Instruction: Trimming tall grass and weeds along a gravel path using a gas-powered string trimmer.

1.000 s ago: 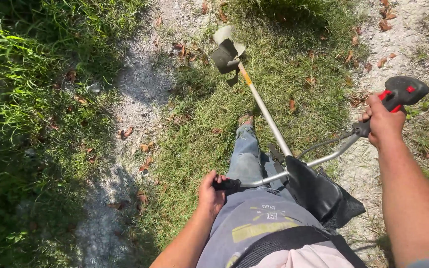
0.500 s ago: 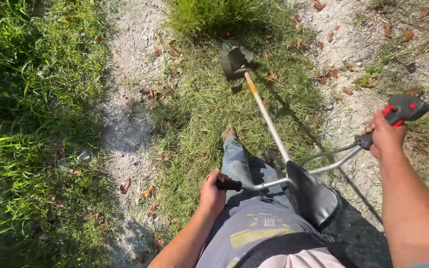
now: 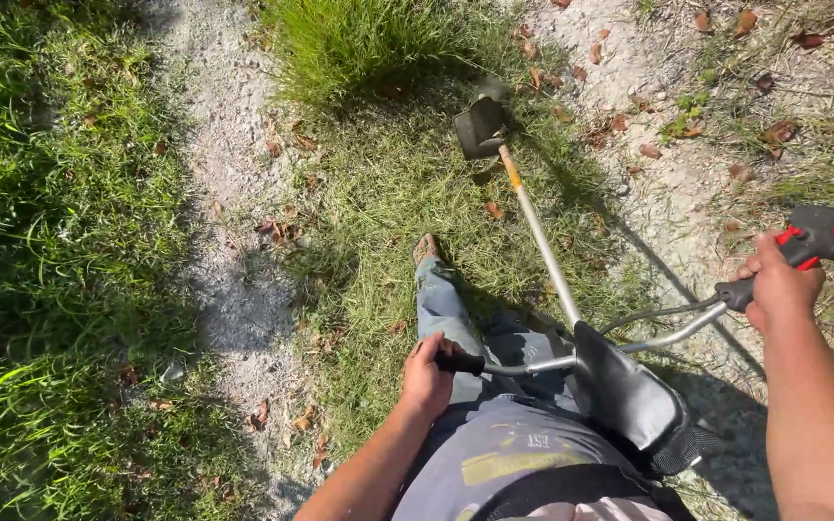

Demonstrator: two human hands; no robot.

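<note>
I hold a brush cutter by its two handlebar grips. My left hand (image 3: 427, 374) is closed around the black left grip (image 3: 462, 364). My right hand (image 3: 781, 285) grips the black and red throttle handle (image 3: 820, 234) at the right. The metal shaft (image 3: 544, 253) slants forward to the dark guard and cutting head (image 3: 481, 125), which hangs over short grass at the foot of a taller green tuft (image 3: 369, 39). A black hip pad (image 3: 629, 397) sits at my waist. My leg in jeans and my shoe (image 3: 426, 248) are on the grass strip.
Gravel tracks (image 3: 229, 222) run on both sides of the grass strip, with dry brown leaves scattered on them. Tall dense grass (image 3: 41, 241) fills the left side, partly in shadow. Sparse weeds (image 3: 692, 121) grow at the upper right.
I have stepped forward along the strip. The cutting head has shifted a little to the right and now lies by the taller tuft. Both hands keep their grips.
</note>
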